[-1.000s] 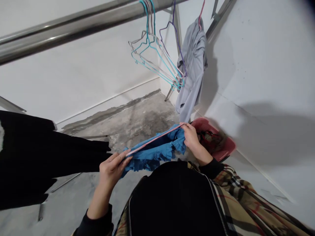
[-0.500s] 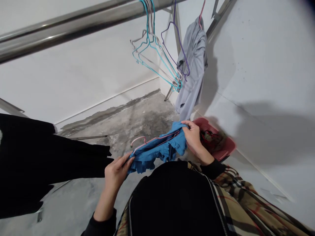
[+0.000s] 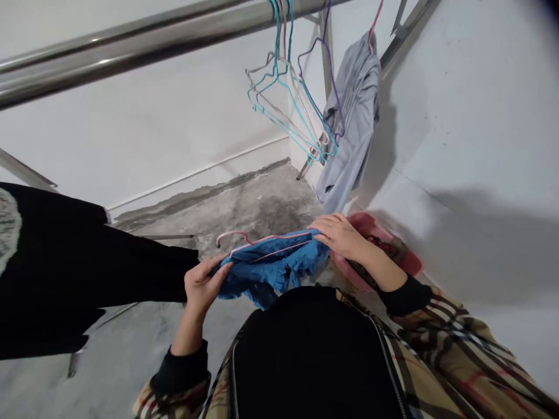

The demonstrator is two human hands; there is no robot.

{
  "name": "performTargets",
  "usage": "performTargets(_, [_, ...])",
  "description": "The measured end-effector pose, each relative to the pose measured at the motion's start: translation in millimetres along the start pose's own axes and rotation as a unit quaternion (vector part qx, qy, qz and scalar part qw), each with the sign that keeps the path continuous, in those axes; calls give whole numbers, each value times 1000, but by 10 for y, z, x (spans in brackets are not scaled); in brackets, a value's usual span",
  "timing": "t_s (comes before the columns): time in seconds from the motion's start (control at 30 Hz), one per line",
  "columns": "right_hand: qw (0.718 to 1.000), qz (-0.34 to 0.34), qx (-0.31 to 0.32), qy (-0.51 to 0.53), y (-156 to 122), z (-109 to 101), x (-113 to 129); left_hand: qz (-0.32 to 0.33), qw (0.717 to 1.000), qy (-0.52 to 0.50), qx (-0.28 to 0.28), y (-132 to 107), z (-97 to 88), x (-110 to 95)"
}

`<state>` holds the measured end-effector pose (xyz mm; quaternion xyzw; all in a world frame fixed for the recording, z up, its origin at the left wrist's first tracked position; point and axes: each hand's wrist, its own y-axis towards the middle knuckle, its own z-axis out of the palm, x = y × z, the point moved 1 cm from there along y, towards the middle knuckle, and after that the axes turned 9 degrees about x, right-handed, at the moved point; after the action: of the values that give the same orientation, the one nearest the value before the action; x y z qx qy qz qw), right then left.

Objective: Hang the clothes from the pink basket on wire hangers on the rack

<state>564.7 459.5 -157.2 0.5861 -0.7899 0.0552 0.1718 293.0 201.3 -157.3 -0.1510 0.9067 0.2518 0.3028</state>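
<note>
Hands both clenched on the blue ruffled garment (image 3: 271,269), my left hand (image 3: 201,285) at one end, right hand (image 3: 338,235) at the other, pink wire hanger (image 3: 262,239) between the grips.

The left hand (image 3: 201,285) is raised before the chest, with the forearm steep and the fingers and thumb closed in a pinch; the right hand (image 3: 339,235) reaches forward and inward, palm down, fingers nearly straight and together, thumb hidden below; both elbows are bent
</note>
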Motion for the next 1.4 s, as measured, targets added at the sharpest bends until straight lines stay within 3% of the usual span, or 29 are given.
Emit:
performTargets(0.07, [999, -26, 34, -4, 35, -3, 33, 2, 1000, -4, 5, 42, 5, -10])
performTargets(0.23, [997, -49, 46, -47, 46, -76, 200, 31, 998, -17, 42, 80, 88, -27])
performTargets(0.43, [998, -19, 25, -61, 24, -110, 355, 29, 998, -15, 56, 131, 132, 2])
performTargets(0.5, [998, 1, -4, -63, 2, -106, 339, 28, 999, 21, 21, 148, 120, -6])
performTargets(0.6, [997, 32, -39, -55, -36, -94, 305, 13, 992, 84, -92, 143, 122, -47])
performTargets(0.7, [996, 53, -55, -38, -64, -71, 305, -53, 980, 72, -178, 114, 217, -96])
performTargets(0.83, [995, 59, -68, -37, -78, -37, 338, -159, 972, -11, -172, 118, 488, -126])
performTargets(0.97, [995, 56, -66, -39, -92, -14, 346, -189, 962, -70, -183, 197, 656, -58])
performTargets(1.07, [996, 61, -32, -62, -111, 22, 335, -172, 960, -72, -208, 276, 527, 35])
performTargets(1.2, [994, 55, 23, -91, -125, 88, 331, -150, 943, 95, -281, 317, 189, 36])
performTargets(1.3, [995, 75, -16, -62, -123, 95, 320, -94, 953, 154, -242, 256, 151, -104])
performTargets(1.4, [991, 108, -70, -43, -127, 69, 288, -32, 980, 122, -153, 129, 290, -231])
